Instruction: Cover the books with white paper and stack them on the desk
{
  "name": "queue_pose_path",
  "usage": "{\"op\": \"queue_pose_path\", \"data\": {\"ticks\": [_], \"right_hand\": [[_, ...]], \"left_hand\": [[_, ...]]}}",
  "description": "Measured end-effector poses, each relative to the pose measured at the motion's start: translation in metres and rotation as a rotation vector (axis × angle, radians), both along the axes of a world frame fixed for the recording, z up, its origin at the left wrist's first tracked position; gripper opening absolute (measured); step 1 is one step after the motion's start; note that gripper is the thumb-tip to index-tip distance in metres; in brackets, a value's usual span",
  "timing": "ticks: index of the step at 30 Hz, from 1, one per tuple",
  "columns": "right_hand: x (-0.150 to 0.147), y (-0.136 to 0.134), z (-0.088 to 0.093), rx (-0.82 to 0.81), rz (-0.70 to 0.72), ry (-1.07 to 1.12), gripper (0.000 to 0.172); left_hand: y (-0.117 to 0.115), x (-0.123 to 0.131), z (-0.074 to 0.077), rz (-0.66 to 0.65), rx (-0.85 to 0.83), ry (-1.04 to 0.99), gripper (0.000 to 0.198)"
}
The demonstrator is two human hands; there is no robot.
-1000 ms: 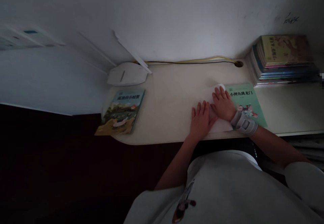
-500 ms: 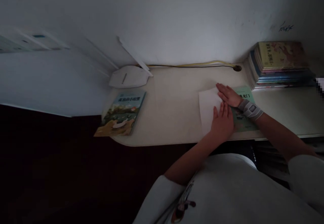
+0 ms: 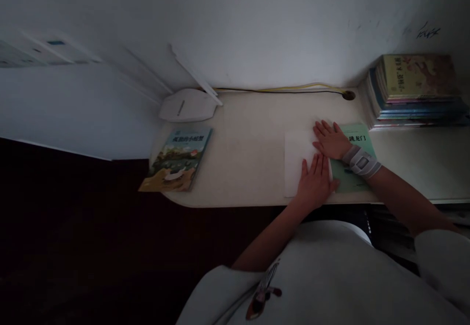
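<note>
A green-covered book (image 3: 352,168) lies near the front edge of the desk, with a blank white leaf (image 3: 293,158) spread flat to its left. My left hand (image 3: 315,180) rests palm down on the leaf's lower part, beside the fold, fingers stretched out. Just above it my right hand (image 3: 332,140), with a grey band (image 3: 363,161) on the wrist, lies flat across the join of leaf and green cover, fingers spread. Neither hand grips anything. Part of the cover's title is hidden under my right hand.
Left on the pale desk (image 3: 253,153) is a picture book (image 3: 179,161), partly over the edge. Behind it stands a white router (image 3: 189,105) with raised antennas. Cables (image 3: 293,89) run along the wall to a hole (image 3: 348,95). A book stack (image 3: 418,92) sits back right.
The white leaf now lies flatter on the desk. My left hand has slid slightly left, and my right hand's fingers have spread. The view has shifted a little.
</note>
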State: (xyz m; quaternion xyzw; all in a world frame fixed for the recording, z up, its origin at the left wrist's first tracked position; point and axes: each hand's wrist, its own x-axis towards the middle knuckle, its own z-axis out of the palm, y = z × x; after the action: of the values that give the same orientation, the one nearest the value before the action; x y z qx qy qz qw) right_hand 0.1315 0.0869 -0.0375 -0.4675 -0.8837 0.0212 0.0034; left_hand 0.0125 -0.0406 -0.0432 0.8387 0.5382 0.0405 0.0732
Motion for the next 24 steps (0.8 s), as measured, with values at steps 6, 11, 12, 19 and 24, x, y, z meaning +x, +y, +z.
{"op": "queue_pose_path", "data": {"ticks": [6, 11, 12, 19, 24], "right_hand": [[-0.008, -0.005, 0.002, -0.018, -0.07, -0.021, 0.059], [0.014, -0.019, 0.015, 0.11, -0.104, 0.097, 0.054], [0.023, -0.022, 0.017, 0.118, -0.087, 0.095, 0.052], [0.074, -0.062, 0.01, 0.067, -0.003, -0.042, 0.056], [0.07, -0.077, 0.003, 0.022, 0.008, -0.052, 0.065]], "left_hand": [[0.012, -0.022, -0.001, -0.057, -0.016, -0.179, 0.062], [0.044, -0.107, 0.02, 0.328, 0.114, -0.388, 0.045], [0.049, -0.125, 0.023, 0.449, 0.128, -0.357, 0.045], [0.067, -0.165, 0.019, 0.52, -0.231, -0.422, 0.026], [0.069, -0.158, 0.017, 0.592, -0.208, -0.773, 0.03]]}}
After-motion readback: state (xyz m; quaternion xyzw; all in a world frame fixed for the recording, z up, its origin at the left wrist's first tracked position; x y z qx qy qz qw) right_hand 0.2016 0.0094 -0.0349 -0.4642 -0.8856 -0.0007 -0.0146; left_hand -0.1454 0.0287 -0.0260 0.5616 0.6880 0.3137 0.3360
